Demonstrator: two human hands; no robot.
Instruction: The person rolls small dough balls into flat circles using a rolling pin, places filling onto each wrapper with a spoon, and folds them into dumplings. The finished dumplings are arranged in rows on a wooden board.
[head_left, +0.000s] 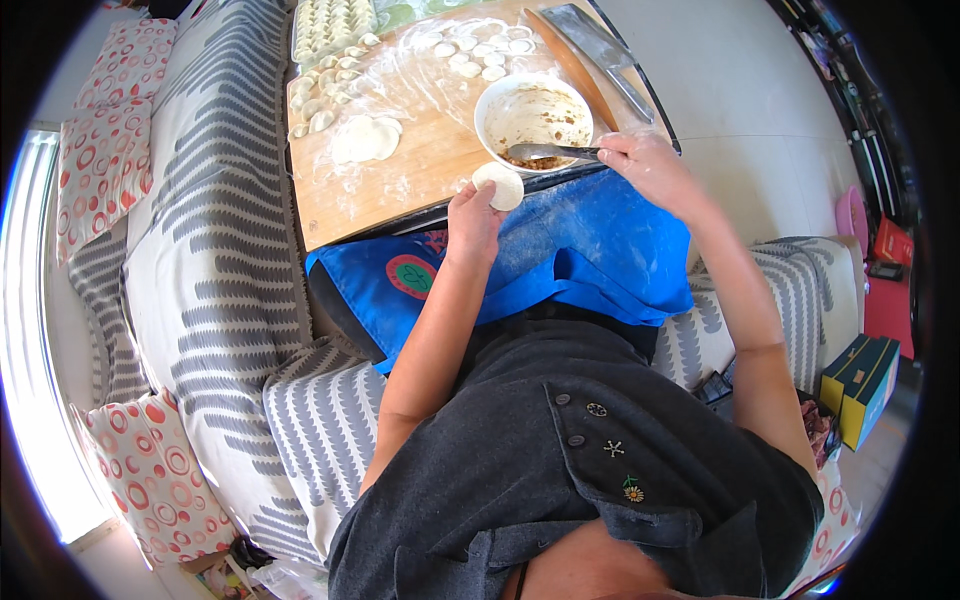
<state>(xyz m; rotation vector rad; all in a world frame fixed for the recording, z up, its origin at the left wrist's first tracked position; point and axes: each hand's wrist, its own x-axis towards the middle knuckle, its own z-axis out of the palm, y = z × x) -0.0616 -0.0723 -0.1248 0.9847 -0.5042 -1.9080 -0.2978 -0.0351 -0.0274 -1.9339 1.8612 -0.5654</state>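
Observation:
Between the fingers and thumb of my left hand (475, 221) is a round dough wrapper (501, 187), held flat just below the bowl's near edge. My right hand (646, 166) grips the dark handle of a metal spoon or spreader (544, 151), whose blade rests in a white bowl (534, 112). Brown filling (546, 162) lies at the bowl's near side, with smears up its wall. A stack of flattened wrappers (366, 140) lies on the floured wooden board (420, 180). Small dough discs (491, 56) are at its far side, and folded dumplings (322, 120) along its left edge.
A wooden rolling pin (574, 71) and a cleaver (600, 45) lie right of the bowl. A tray of dumplings (330, 26) stands at the far left. Striped sofas (225, 225) flank the board's left and my seat. A blue apron (592, 240) covers my lap.

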